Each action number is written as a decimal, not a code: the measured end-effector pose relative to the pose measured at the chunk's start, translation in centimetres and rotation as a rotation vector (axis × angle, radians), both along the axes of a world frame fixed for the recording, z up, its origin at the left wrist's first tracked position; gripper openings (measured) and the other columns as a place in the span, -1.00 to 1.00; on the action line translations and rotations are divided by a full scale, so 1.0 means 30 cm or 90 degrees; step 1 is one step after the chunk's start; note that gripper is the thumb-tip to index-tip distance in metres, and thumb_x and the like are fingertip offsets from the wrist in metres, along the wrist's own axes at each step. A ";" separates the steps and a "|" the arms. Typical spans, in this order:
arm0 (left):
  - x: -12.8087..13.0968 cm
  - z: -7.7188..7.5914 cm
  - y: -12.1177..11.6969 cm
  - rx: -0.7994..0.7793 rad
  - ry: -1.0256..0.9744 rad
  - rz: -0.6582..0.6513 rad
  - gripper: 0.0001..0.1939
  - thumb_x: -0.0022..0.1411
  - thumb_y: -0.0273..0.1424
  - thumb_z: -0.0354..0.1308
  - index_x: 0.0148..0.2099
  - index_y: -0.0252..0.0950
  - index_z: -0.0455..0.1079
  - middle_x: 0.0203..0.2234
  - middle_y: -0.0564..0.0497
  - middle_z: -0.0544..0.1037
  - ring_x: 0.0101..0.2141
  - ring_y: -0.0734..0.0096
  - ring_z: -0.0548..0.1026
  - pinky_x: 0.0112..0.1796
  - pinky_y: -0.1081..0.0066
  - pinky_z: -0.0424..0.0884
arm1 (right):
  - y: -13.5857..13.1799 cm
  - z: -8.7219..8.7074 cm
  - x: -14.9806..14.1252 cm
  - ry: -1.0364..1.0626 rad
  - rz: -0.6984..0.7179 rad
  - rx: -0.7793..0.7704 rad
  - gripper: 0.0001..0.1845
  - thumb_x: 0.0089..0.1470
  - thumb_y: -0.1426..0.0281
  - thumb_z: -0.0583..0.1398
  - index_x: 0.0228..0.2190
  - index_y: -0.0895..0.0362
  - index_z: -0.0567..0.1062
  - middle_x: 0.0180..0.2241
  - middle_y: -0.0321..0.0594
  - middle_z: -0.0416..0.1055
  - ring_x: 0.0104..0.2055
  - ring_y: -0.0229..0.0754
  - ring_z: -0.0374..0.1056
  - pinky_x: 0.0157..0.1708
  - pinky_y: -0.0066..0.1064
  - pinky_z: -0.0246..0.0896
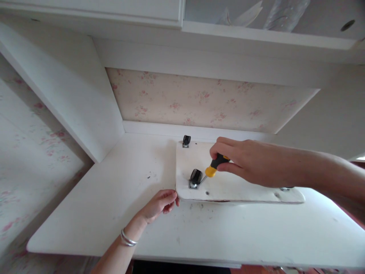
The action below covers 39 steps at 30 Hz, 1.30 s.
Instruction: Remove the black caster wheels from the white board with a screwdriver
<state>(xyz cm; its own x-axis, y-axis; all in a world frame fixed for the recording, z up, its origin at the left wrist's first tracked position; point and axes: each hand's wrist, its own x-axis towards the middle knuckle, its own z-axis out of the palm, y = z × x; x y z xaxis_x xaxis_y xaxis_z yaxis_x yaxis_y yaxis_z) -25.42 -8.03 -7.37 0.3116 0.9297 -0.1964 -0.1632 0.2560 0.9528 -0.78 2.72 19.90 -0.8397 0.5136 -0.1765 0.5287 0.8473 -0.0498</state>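
Observation:
My right hand (242,161) is closed round the black and yellow handle of a screwdriver (210,171). The screwdriver's shaft slants down to the metal plate of a black caster wheel (196,178), at the near left corner of a white board (242,190). A second black caster (186,140) stands at the board's far left corner. My left hand (162,202) has its fingers curled against the board's near left edge. Part of a further metal fitting (286,188) shows below my right wrist. My right hand and forearm hide much of the board's right side.
The board lies on a white desktop (114,213) with small dark crumbs (148,177) on it. Behind is a floral wall panel (182,99). A white side panel (65,87) rises at the left, and an open shelf (265,36) with plastic wrapping (286,15) hangs above.

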 end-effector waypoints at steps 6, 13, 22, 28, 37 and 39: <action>-0.001 0.010 -0.002 0.000 0.000 -0.003 -0.61 0.32 -0.10 0.10 -0.34 -0.34 0.44 -0.61 0.12 0.25 -0.54 0.53 0.18 -0.50 0.45 0.04 | -0.016 -0.008 -0.043 -0.057 -0.132 0.206 -0.32 0.26 -0.13 -0.21 -0.30 0.08 0.46 -0.53 -0.14 0.44 -0.51 -0.05 0.35 -0.48 -0.31 -0.02; -0.002 0.002 0.000 0.004 0.007 -0.001 -0.60 0.32 -0.10 0.10 -0.33 -0.34 0.44 -0.60 0.12 0.24 -0.55 0.54 0.16 -0.51 0.45 0.03 | 0.023 0.023 -0.013 -0.042 -0.005 0.009 -0.57 0.29 0.02 -0.06 -0.17 -0.01 0.45 -0.27 -0.19 0.52 -0.39 -0.12 0.39 -0.43 -0.31 0.09; -0.001 -0.006 -0.004 0.001 0.011 0.005 -0.60 0.31 -0.08 0.10 -0.33 -0.34 0.43 -0.61 0.13 0.22 -0.55 0.53 0.16 -0.51 0.45 0.02 | 0.006 -0.004 -0.031 -0.076 -0.107 0.217 -0.34 0.28 -0.09 -0.19 -0.29 0.10 0.46 -0.53 -0.14 0.44 -0.52 -0.08 0.33 -0.49 -0.30 -0.04; -0.002 0.004 -0.003 -0.002 0.010 0.000 -0.60 0.30 -0.07 0.11 -0.33 -0.33 0.43 -0.61 0.13 0.23 -0.55 0.53 0.16 -0.50 0.44 0.04 | 0.012 0.030 -0.009 -0.028 -0.001 -0.025 -0.60 0.29 0.02 -0.05 -0.13 -0.04 0.43 -0.22 -0.20 0.54 -0.35 -0.11 0.42 -0.42 -0.32 0.11; -0.003 0.012 -0.003 -0.012 0.009 -0.004 -0.57 0.29 -0.04 0.12 -0.33 -0.34 0.46 -0.62 0.12 0.23 -0.55 0.52 0.17 -0.51 0.45 0.03 | 0.026 -0.001 -0.008 -0.067 -0.058 0.156 -0.47 0.28 -0.03 -0.11 -0.24 0.04 0.48 -0.47 -0.14 0.48 -0.50 -0.06 0.35 -0.48 -0.28 0.00; -0.003 0.009 -0.002 -0.011 0.007 -0.004 -0.58 0.29 -0.05 0.12 -0.32 -0.34 0.46 -0.62 0.13 0.23 -0.55 0.53 0.16 -0.51 0.46 0.04 | 0.026 0.015 -0.002 -0.053 -0.024 0.034 -0.55 0.28 -0.01 -0.06 -0.17 -0.01 0.46 -0.33 -0.17 0.53 -0.44 -0.08 0.38 -0.47 -0.30 0.04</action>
